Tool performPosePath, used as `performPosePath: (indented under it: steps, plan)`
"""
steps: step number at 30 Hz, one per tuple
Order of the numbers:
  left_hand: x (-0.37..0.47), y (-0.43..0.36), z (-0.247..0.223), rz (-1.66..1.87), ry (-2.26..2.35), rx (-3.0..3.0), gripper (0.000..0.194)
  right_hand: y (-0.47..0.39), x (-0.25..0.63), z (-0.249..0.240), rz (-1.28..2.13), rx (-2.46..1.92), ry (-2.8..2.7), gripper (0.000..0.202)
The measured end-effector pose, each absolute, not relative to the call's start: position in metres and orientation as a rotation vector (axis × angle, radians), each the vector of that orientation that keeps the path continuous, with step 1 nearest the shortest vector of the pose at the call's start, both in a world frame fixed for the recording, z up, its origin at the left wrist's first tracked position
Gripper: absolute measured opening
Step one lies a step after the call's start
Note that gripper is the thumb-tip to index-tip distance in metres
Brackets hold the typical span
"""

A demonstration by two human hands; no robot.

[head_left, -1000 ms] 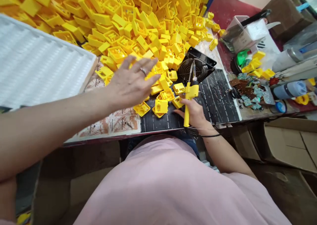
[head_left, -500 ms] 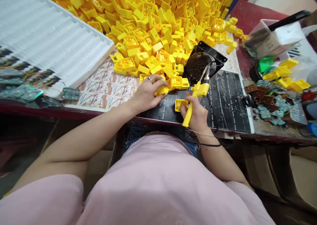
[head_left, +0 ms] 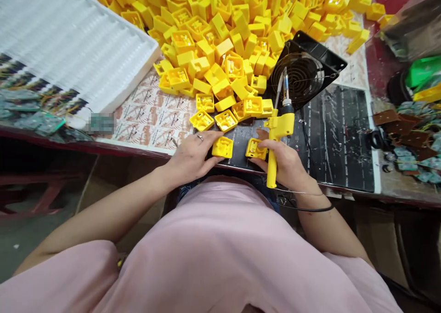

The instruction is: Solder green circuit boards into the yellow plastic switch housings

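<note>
My left hand (head_left: pixel 193 156) pinches a small yellow plastic housing (head_left: pixel 222 147) between thumb and fingers, its open side facing up. In my right hand (head_left: pixel 285 162) is a yellow soldering gun (head_left: pixel 273 166), its metal tip pointing away from me over a black fan. The same hand's thumb and fingers also grip a second yellow housing (head_left: pixel 254 148), held apart from the first. Metal parts show inside this one. Just beyond my hands lie two more open housings, one at the left (head_left: pixel 201 120) and one at the right (head_left: pixel 226 120).
A large heap of yellow housings (head_left: pixel 206 51) covers the back of the bench. The square black fan (head_left: pixel 306 69) stands behind the gun. White foam tray (head_left: pixel 113 55) and circuit boards (head_left: pixel 31 110) are at left; brown and green board pieces (head_left: pixel 406 133) lie at right.
My left hand has drawn back toward me from the heap's front edge with a housing in its fingers. My right hand still holds the soldering gun and its housing.
</note>
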State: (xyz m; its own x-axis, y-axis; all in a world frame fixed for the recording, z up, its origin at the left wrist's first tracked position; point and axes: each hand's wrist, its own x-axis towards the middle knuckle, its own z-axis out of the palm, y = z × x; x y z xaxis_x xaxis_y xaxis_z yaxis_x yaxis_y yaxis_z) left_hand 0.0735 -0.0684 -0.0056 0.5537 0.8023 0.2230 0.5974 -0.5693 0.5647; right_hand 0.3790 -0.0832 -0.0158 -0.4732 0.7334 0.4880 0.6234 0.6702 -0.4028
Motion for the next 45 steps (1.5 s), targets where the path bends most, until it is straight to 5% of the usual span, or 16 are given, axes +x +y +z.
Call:
performPosePath:
  steps: [8,11,14,18,22,31,35,40,45]
  plan:
    - [0.075,-0.082,0.018,0.421,1.354,2.834,0.073,-0.086,0.378,-0.017,0.278,-1.085,-2.222,0.055]
    - [0.090,-0.077,0.023,0.338,1.422,2.877,0.056,-0.086,0.377,-0.014,0.258,-1.092,-2.217,0.051]
    - [0.093,-0.066,0.029,0.246,0.985,2.917,0.034,-0.086,0.378,-0.009,0.281,-1.071,-2.222,0.043]
    - [0.084,-0.054,0.029,0.366,0.596,2.904,0.050,-0.085,0.383,-0.006,0.352,-1.030,-2.212,0.040]
    - [0.081,-0.059,0.021,0.761,0.996,2.888,0.033,-0.085,0.383,-0.011,0.360,-1.036,-2.202,0.044]
    - [0.091,-0.061,0.013,0.613,1.131,2.912,0.044,-0.089,0.369,-0.007,0.208,-1.054,-2.238,0.047]
    - [0.085,-0.033,0.026,0.460,1.272,2.903,0.034,-0.085,0.357,-0.006,0.209,-1.042,-2.261,0.055]
    - [0.088,-0.016,0.035,0.054,1.119,3.123,0.032,-0.077,0.345,-0.015,0.178,-0.962,-2.307,0.028]
    - [0.096,-0.034,0.031,0.218,1.025,3.053,0.030,-0.078,0.362,-0.015,0.135,-1.019,-2.253,0.041]
